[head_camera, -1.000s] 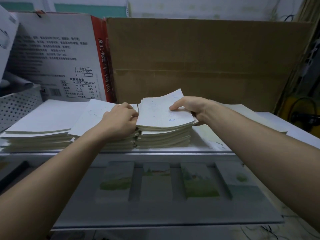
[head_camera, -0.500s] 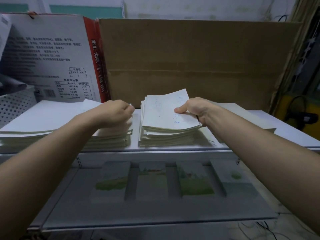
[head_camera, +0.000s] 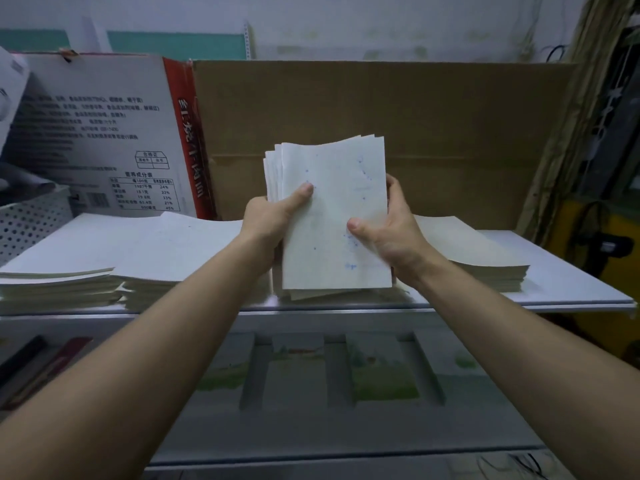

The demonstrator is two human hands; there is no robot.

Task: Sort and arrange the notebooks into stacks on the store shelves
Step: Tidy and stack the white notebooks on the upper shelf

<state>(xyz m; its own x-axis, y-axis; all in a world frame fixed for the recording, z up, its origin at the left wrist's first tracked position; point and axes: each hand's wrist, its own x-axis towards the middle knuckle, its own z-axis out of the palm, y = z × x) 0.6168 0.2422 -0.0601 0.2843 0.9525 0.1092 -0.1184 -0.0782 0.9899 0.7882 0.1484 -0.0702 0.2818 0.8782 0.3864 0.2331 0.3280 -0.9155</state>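
A bundle of thin white notebooks stands upright on its lower edge above the upper shelf, its blank cover with blue ink specks facing me. My left hand grips the bundle's left side, thumb on the front. My right hand grips its right side, thumb across the cover. More white notebook stacks lie flat on the shelf: two at the left and one at the right. A few notebooks remain flat under the held bundle.
A printed white and red carton and a brown cardboard sheet stand behind the stacks. A perforated metal panel is at far left. The lower shelf holds several notebooks with landscape covers.
My left hand left the left stack and joined the right hand on the middle stack. Both hands lifted a bundle from it and tipped it upright.
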